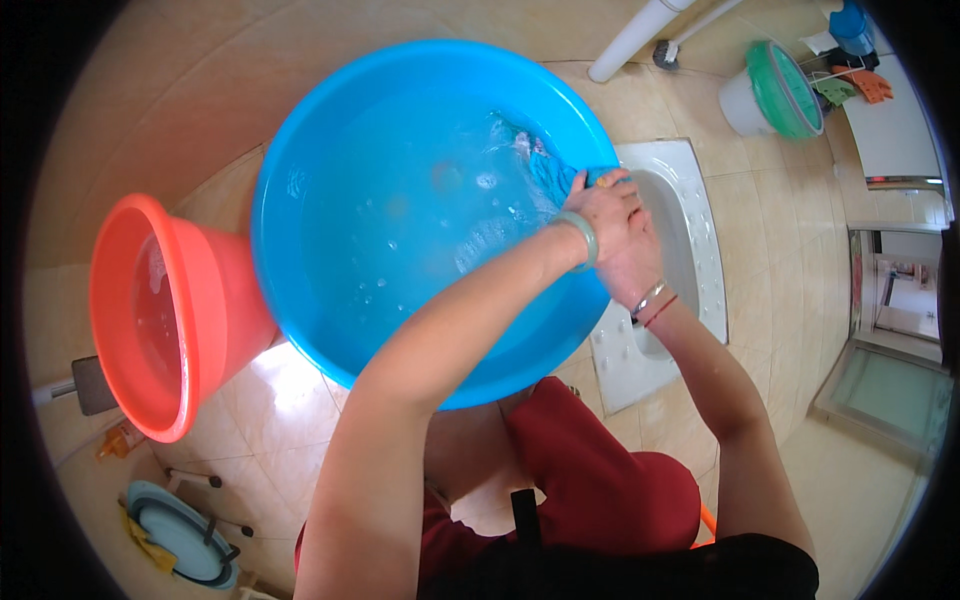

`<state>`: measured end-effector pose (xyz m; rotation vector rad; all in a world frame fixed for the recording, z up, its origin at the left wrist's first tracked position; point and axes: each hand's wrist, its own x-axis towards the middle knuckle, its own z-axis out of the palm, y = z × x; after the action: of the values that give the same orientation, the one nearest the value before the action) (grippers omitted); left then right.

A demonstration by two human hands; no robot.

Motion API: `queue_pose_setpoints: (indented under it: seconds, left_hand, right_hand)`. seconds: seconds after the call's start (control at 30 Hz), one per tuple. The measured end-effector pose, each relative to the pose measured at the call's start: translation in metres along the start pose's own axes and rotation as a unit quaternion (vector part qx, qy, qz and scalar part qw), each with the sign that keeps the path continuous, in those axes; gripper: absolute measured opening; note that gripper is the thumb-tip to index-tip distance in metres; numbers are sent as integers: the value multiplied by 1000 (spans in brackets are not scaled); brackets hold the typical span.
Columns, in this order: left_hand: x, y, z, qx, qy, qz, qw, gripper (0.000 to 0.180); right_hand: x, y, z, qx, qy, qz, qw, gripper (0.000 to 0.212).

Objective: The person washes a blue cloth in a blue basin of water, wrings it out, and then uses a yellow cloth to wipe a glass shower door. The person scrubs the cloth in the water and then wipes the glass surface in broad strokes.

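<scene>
A large round blue basin (420,395) of cloudy, bubbly water stands on the floor before me. A wet blue cloth (552,178) hangs from its right rim into the water, with a small pale patterned part at its end. Both hands press together at that rim. My left hand (602,213), below a pale green bangle (584,240), is closed over the cloth's upper end. My right hand (632,268), with a silver bracelet (650,295) and a red string at the wrist, is closed against it. Its fingertips are partly hidden behind the left hand.
A coral-red bucket (240,300) with some water leans beside the basin. A white squat toilet (705,260) lies to the right. Farther off are a white bucket (745,105) with a green basin in it, a brush (666,55) and a white pipe (635,40). Folded basins (180,535) lie lower left.
</scene>
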<state>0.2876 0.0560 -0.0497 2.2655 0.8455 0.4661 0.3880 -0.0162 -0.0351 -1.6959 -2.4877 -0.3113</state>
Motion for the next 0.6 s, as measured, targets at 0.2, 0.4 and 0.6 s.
queue_pose_setpoints:
  seconds: [0.2,0.4,0.6]
  left_hand:
    - [-66,25,4,-78,-59,13,995,35]
    - [-107,5,-23,-172,-263,-162,935,43]
    - [-133,-35,-41,20,-290,-206,934,54]
  right_hand:
    - [-49,-46,-25,81,-114,28,990,29]
    - [-34,-81,-42,198,-264,-28,944,33]
    - [-14,-104,5,129,-321,-96,933,53]
